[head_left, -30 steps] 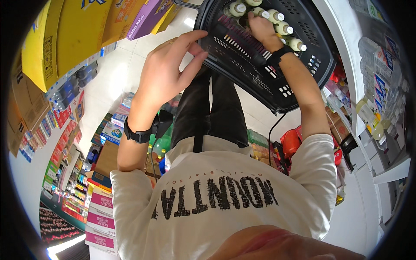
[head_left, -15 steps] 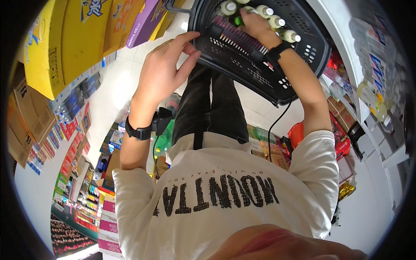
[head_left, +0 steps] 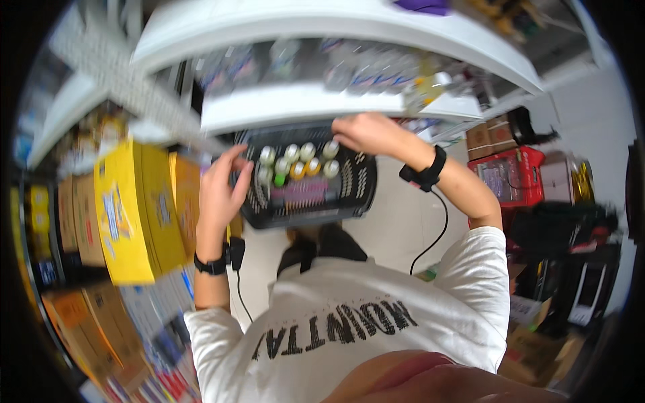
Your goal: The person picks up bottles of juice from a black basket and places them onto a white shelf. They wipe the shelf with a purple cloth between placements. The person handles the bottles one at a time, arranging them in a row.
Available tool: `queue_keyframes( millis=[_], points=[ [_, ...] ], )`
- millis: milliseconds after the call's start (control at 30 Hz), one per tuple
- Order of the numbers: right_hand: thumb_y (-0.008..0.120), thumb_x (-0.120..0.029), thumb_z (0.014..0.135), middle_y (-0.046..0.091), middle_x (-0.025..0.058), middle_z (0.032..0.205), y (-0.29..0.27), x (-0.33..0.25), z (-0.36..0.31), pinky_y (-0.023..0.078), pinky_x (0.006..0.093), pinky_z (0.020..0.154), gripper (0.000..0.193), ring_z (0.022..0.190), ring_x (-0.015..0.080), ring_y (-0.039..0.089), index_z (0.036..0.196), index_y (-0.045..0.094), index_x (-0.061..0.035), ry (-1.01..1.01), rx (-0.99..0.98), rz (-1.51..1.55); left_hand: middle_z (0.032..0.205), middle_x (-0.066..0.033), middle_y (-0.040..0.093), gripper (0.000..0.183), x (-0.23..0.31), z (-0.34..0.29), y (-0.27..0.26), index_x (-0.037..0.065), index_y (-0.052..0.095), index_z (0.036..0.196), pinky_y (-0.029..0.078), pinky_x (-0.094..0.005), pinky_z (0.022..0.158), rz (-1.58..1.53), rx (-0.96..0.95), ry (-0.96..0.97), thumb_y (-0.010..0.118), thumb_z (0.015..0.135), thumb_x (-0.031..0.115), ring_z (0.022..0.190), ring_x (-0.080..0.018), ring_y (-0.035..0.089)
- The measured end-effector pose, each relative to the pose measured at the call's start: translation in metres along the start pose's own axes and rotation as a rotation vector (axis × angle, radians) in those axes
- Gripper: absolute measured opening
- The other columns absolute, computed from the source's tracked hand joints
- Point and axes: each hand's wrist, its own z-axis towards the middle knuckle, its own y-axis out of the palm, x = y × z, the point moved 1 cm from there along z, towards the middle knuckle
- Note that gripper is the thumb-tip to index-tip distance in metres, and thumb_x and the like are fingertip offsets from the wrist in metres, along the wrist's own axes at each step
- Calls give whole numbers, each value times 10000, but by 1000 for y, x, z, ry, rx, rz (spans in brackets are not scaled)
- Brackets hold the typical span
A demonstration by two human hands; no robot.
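Note:
A black plastic shopping basket is in front of me, just short of a white shelf. Inside it, several bottles with pale caps stand close together, two of them showing orange. A small green item and a dark purple slatted piece lie nearer me. My left hand is at the basket's left rim, thumb and fingers apart, empty. My right hand is over the far right part of the rim with its fingers curled in, close to a bottle cap; what they hold is hidden.
The white shelf ahead carries several clear bottles and a yellow-tinted one. Yellow cartons are stacked at left, brown boxes below them. A red crate-like package is at right. Cables run from both wristbands.
My right hand has come out from among the bottles to the far right rim. My left hand stays by the left rim. The view has swung, bringing basket and shelf ahead of me.

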Motion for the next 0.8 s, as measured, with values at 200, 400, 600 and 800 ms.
queue_keyframes(
  millis=[200,400,600,800],
  points=[
    [654,-237,953,692,147,765,-127,15,-76,532,507,621,186,725,391,687,936,596,-61,130,134,-214,894,-128,708,293,89,110,47,-4,665,1192,551,-345,778,-73,-5,296,713,904,25,814,-254,691],
    [718,-221,906,699,127,829,-220,82,-142,555,456,650,204,754,356,694,1008,639,-62,170,202,-429,810,-93,627,231,161,213,123,12,686,1126,515,-306,688,-113,72,468,721,899,40,728,-205,622],
    [696,-251,950,713,146,1055,-323,184,-169,571,441,806,302,930,347,703,1169,656,-47,170,307,-591,670,-32,512,92,187,307,198,15,691,990,389,-288,560,-183,172,332,706,927,81,597,-125,463],
    [671,-355,974,687,172,1206,-393,299,-112,547,472,922,417,1097,366,669,1261,649,-52,18,605,-661,565,-18,431,122,186,326,215,21,686,910,348,-294,518,2,223,170,708,942,137,524,-106,395]
  ],
)
